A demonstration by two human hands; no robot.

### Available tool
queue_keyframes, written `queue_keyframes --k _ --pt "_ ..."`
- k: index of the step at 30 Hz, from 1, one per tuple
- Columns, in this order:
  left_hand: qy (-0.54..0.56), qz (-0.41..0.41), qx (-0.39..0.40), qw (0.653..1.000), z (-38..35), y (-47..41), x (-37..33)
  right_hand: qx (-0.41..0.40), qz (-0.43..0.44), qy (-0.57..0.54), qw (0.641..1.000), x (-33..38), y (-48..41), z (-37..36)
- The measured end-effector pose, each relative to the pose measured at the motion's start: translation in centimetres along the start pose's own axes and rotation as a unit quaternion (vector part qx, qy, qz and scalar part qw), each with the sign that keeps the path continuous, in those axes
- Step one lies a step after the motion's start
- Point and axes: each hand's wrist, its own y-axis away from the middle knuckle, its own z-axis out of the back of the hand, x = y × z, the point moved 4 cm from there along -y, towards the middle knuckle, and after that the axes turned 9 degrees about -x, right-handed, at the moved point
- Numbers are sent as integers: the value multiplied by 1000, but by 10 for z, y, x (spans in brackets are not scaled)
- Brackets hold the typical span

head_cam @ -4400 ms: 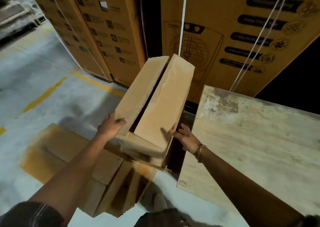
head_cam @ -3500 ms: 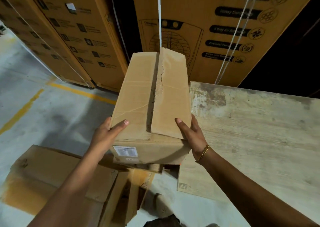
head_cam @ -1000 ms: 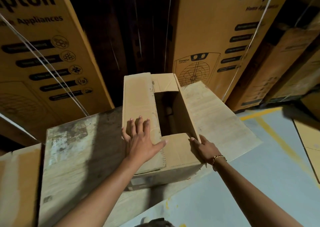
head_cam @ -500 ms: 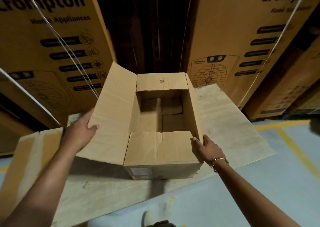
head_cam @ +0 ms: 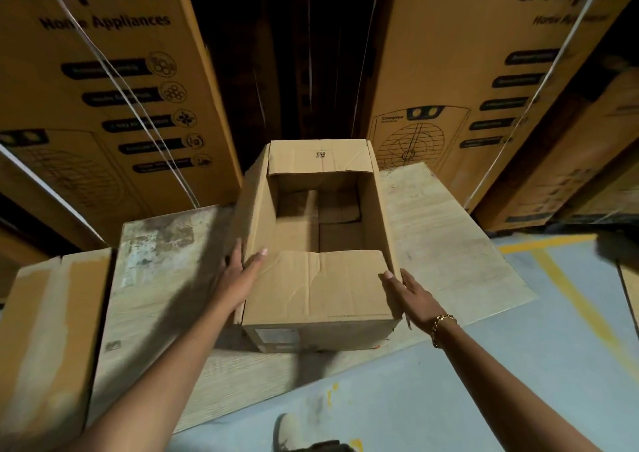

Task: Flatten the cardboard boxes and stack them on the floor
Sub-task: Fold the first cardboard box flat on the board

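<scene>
Cardboard box (head_cam: 318, 292) between left hand (head_cam: 242, 275) and right hand (head_cam: 413, 294), fingers partly hidden.

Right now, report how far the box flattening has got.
Done: the cardboard box stands on the wooden board with its top open. In hand: the left hand grips its left wall, the right hand braces the near right corner. Left: the bottom flaps are closed, so it is not flattened or on the floor.
</scene>
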Motion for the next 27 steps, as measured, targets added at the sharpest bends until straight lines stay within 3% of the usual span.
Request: queue_keyframes --k 4,6,8,9,11,13,16,20,24,27 --pt "-164 -204 -16 965 5 11 -50 -4 5 -56 998 -5 0 17" --pt "-147 -176 -16 973 16 19 -68 -14 -10 -92 996 -14 -2 28" --pt "34 -99 -17 994 39 29 -80 -17 -17 -108 994 -21 -2 39" --pt "129 -87 8 988 50 34 -82 -20 -13 -108 994 -21 -1 45" --pt "220 -117 88 965 70 41 -81 -27 17 -96 995 -18 2 54" --pt "216 -133 188 949 77 51 -63 -16 58 -55 997 -13 4 59" --pt "66 -132 274 950 70 59 -26 50 121 24 991 -8 11 52" --pt "-218 -160 195 943 47 53 5 101 116 82 985 -5 18 35" --pt "-169 -144 154 963 14 56 17 119 125 159 972 1 22 10" --pt "-128 -165 72 975 1 60 21 51 113 154 980 -3 19 -10"
